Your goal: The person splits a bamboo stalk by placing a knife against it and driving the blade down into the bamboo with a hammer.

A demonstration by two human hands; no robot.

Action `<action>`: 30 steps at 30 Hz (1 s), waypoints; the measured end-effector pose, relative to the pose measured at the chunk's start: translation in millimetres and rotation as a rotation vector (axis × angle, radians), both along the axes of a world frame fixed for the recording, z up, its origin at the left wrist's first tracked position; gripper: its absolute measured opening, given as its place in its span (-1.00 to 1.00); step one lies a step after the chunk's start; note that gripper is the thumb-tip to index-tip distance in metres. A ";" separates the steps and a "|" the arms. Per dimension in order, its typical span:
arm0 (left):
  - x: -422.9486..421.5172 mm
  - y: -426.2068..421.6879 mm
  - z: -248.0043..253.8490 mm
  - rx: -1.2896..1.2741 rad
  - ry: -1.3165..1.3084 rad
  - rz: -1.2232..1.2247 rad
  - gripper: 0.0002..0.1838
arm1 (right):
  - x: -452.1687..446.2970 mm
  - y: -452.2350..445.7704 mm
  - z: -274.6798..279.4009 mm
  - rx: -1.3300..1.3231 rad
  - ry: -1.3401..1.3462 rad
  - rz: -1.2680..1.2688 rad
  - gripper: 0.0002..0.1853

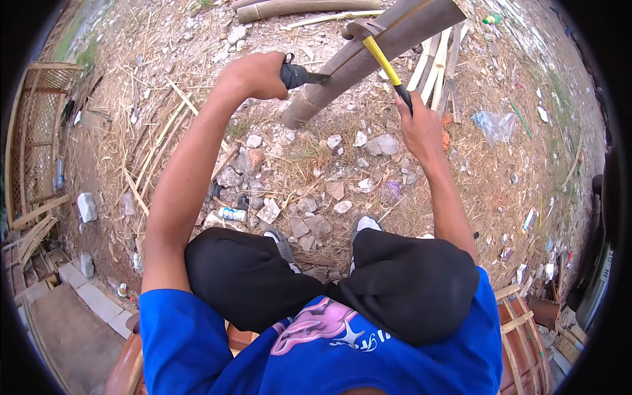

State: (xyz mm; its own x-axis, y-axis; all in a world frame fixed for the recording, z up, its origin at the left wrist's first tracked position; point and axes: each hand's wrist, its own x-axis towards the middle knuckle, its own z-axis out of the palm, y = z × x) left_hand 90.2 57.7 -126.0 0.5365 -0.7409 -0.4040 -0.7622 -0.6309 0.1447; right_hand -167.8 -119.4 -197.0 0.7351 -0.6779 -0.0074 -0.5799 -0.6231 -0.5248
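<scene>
A thick grey-brown bamboo pole (409,38) slants across the upper middle, with a long slit along its side. My left hand (258,75) is closed around the black wrapped handle of a knife (294,76), whose blade meets the bamboo at the slit. How deep the blade sits cannot be made out. In my right hand (422,131) is a hammer (383,60) with a yellow and black handle, gripped near its lower end. The hammer's metal head (364,28) appears over the bamboo; whether it touches is unclear.
Split bamboo strips (436,69) lie right of the pole, and another bamboo length (306,6) lies at the top. Broken stones (309,226), a crushed can (232,214) and a plastic bag (495,126) litter the dry ground. A lattice panel (41,125) stands at far left.
</scene>
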 end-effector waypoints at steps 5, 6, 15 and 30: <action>0.7 -13.0 -7.0 0.072 0.013 -0.015 -0.43 | -7.3 29.9 61.4 -0.187 -0.340 0.085 -0.66; 3.3 -18.5 -8.1 0.073 0.017 -0.031 -0.43 | -8.3 33.6 67.2 -0.230 -0.435 0.101 -0.66; -47.1 -50.6 5.6 0.097 -0.055 -0.163 -0.61 | -17.5 -26.3 -21.5 -0.302 0.105 0.032 -0.70; -23.9 -25.7 3.7 0.058 -0.039 -0.043 -0.37 | -20.0 40.5 22.4 0.840 -0.625 -0.147 -0.53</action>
